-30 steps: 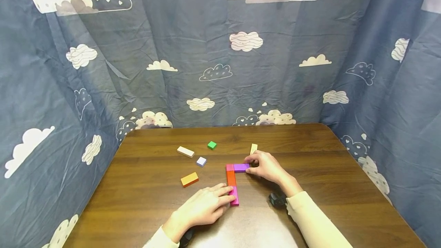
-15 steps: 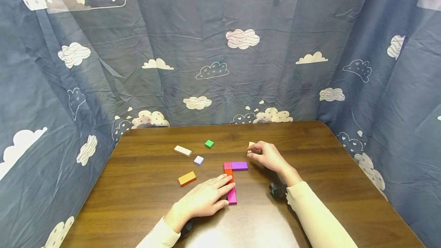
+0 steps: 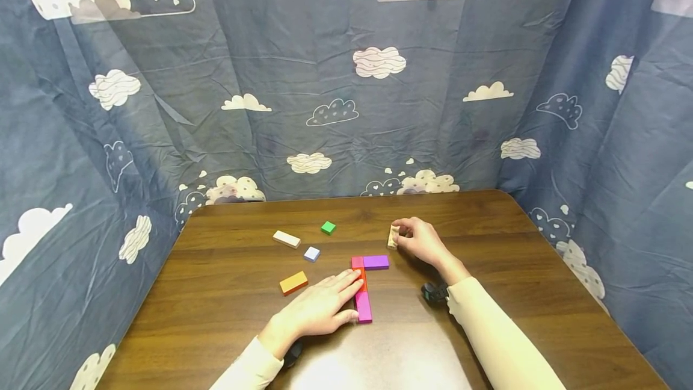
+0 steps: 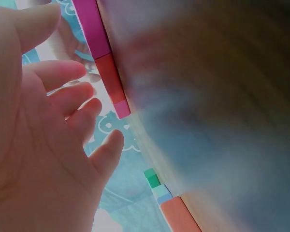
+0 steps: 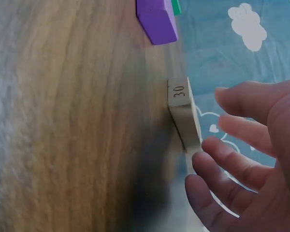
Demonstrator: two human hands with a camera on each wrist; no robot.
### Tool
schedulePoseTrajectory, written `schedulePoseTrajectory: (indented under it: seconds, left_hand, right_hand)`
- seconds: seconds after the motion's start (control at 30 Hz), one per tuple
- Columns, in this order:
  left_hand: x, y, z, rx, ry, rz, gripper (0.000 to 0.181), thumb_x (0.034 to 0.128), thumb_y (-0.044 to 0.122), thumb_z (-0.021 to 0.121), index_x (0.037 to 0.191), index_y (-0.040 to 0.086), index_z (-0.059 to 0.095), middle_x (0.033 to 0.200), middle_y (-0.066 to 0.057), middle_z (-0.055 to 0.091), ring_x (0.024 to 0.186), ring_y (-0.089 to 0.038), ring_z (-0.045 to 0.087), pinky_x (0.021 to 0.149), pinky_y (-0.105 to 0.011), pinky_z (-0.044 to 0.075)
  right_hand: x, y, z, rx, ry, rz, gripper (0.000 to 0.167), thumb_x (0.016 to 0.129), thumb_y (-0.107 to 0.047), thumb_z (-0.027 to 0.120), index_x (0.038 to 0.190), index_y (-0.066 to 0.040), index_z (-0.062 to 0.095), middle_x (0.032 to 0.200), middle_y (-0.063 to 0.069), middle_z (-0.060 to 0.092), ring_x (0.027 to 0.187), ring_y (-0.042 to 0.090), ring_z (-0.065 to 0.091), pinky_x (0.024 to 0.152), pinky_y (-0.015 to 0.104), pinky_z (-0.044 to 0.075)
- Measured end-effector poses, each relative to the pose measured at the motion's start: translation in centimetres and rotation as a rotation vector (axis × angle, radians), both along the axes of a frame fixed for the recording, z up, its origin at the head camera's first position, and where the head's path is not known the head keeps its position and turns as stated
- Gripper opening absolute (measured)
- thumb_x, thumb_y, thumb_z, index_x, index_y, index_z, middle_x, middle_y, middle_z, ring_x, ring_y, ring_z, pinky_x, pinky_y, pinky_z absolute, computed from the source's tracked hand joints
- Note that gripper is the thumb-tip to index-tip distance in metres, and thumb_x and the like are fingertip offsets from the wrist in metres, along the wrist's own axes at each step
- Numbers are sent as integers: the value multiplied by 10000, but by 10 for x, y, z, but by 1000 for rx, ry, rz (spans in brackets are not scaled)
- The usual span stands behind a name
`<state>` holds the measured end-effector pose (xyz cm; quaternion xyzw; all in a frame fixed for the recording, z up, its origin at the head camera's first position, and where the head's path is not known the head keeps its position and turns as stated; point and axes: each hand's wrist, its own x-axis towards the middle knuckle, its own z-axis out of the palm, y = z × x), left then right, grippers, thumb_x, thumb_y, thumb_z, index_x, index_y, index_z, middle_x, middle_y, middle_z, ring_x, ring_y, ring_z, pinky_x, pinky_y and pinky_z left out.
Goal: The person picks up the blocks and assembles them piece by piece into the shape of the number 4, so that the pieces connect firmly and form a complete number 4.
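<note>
My left hand (image 3: 322,306) lies with fairly straight fingers over a row of blocks. Its fingertips are over the red block (image 3: 364,286), and the thumb is beside the magenta block (image 3: 365,310). A small pink block (image 3: 357,262) continues the row at its far end, and a purple block (image 3: 376,262) extends rightward from it. My right hand (image 3: 425,242) is just right of a cream block (image 3: 392,238), fingers loosely bent. In the right wrist view that block (image 5: 180,96) bears the number 30, and thumb and fingers look spread and not closed around it.
Left of the row are an orange block (image 3: 293,283), a light blue block (image 3: 311,254), a white block (image 3: 287,239) and a green block (image 3: 328,227). The brown wooden table (image 3: 487,245) ends at a cloud-patterned curtain (image 3: 433,107).
My right hand has left the purple block and moved away from me to the cream block. My left hand has slid forward from the magenta block over the red one, its fingers straightening.
</note>
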<state>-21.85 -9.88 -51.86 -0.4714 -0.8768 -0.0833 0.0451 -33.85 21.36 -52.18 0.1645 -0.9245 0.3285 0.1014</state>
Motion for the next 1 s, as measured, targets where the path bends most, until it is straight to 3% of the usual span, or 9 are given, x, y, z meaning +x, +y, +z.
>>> schedulePoseTrajectory:
  seconds: [0.3, 0.63, 0.83, 1.0]
  left_hand:
    - [-1, -2, 0, -15, -13, -3, 665, 1019, 460, 537, 1542, 72, 404, 1623, -87, 312, 1477, -231, 310, 1135, -502, 338]
    - [-3, -1, -4, -20, -5, -16, 666, 1021, 460, 531, 1554, 89, 385, 1631, -68, 298, 1484, -219, 294, 1137, -503, 334]
    - [-5, 2, -4, -19, -20, -23, 667, 1025, 475, 513, 1552, 84, 389, 1626, -67, 312, 1488, -226, 286, 1140, -509, 328]
    - [-6, 2, -4, -19, -20, -25, 664, 1026, 475, 512, 1549, 83, 394, 1622, -66, 320, 1484, -228, 295, 1134, -515, 334]
  right_hand:
    - [-6, 1, -3, 22, -25, -22, 461, 847, -239, 786, 1254, -48, 685, 1052, 133, 673, 872, 245, 631, 775, 419, 490]
    - [-6, 3, -3, 39, -84, 9, 651, 816, -333, 833, 1343, -16, 621, 1111, 130, 676, 924, 246, 607, 805, 425, 482]
    - [-8, 5, -4, 70, -97, -2, 683, 823, -375, 817, 1363, -16, 603, 1136, 160, 647, 1019, 306, 600, 865, 477, 466]
    - [-8, 6, -5, 74, -84, -8, 694, 810, -396, 823, 1350, -14, 613, 1096, 140, 640, 1001, 292, 596, 857, 481, 467]
